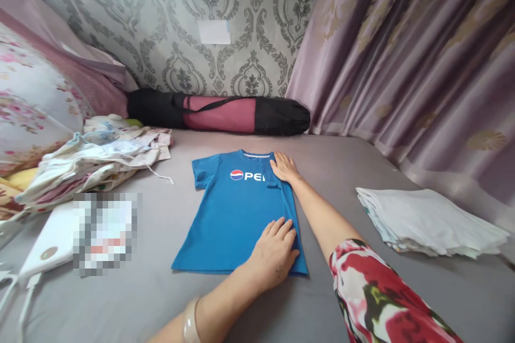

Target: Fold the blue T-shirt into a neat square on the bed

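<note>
A blue T-shirt [229, 220] with a round red, white and blue logo lies front up on the grey sheet, its collar away from me. Its right sleeve is folded inward over the chest and covers part of the white lettering. My right hand [285, 166] rests flat at the right shoulder, by the folded sleeve, fingers stretched out. Lower down, my left hand [276, 249] lies on the shirt's right side near the hem, fingers extended, palm down. Neither hand grips the cloth. A pale bangle [191, 321] circles my left wrist.
A stack of folded white cloths [430, 222] lies at the right. Piled clothes [96, 155], a white power bank [52, 241] with a cable, and a blurred-out item occupy the left. A black and pink rolled bag [219, 113] runs along the wall, beside the purple curtain [386, 53].
</note>
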The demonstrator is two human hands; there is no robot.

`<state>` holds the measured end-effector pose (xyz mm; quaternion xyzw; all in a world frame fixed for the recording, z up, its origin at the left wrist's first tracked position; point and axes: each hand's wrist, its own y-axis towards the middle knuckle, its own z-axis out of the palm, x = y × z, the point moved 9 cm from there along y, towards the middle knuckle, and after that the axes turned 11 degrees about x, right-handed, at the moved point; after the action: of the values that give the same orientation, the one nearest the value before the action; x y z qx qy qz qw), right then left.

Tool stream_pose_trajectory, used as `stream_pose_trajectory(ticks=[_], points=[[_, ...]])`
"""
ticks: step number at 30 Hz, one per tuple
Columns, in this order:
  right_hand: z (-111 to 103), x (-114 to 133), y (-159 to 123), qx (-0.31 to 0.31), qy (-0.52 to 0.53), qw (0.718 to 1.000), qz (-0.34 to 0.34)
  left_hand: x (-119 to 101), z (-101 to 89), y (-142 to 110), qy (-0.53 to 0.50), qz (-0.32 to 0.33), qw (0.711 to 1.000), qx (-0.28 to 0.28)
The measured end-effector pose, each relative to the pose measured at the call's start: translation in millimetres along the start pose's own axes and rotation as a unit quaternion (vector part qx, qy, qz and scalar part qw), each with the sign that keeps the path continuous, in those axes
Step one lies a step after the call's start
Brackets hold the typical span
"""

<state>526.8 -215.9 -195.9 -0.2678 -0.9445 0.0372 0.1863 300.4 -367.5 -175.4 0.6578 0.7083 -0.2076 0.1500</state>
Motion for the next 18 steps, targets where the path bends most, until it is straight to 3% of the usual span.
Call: stream_pose_trajectory(ticks=[5, 8, 10, 13, 15, 18], points=[[-20.6, -24.3, -12.6, -0.067, 0.090, 0.993, 0.033, 6.8, -27.2, -2.3, -0.114, 0.040, 0.992, 0.028], [-17.6, -33.1, -30.0, -0.084, 0.106, 0.990, 0.030, 28.7, -48.0, 17.4, -0.190, 0.006, 0.980, 0.054], [-11.6, -32.5, -41.9, -0.086, 0.113, 0.990, 0.014, 51.5, -64.7, 39.6, -0.227, -0.024, 0.973, 0.039], [-6.0, -24.0, -55.7, -0.094, 0.106, 0.990, -0.018, 102.8, -97.5, 71.3, -0.216, -0.112, 0.966, -0.083], [-5.1, -15.1, -61.1, -0.097, 0.077, 0.992, -0.038, 140.8, -111.1, 83.2, -0.225, -0.193, 0.941, -0.163], [-3.3, -7.2, -64.0, -0.082, 0.026, 0.996, -0.028, 178.3, -122.8, 94.1, -0.228, -0.250, 0.908, -0.245]])
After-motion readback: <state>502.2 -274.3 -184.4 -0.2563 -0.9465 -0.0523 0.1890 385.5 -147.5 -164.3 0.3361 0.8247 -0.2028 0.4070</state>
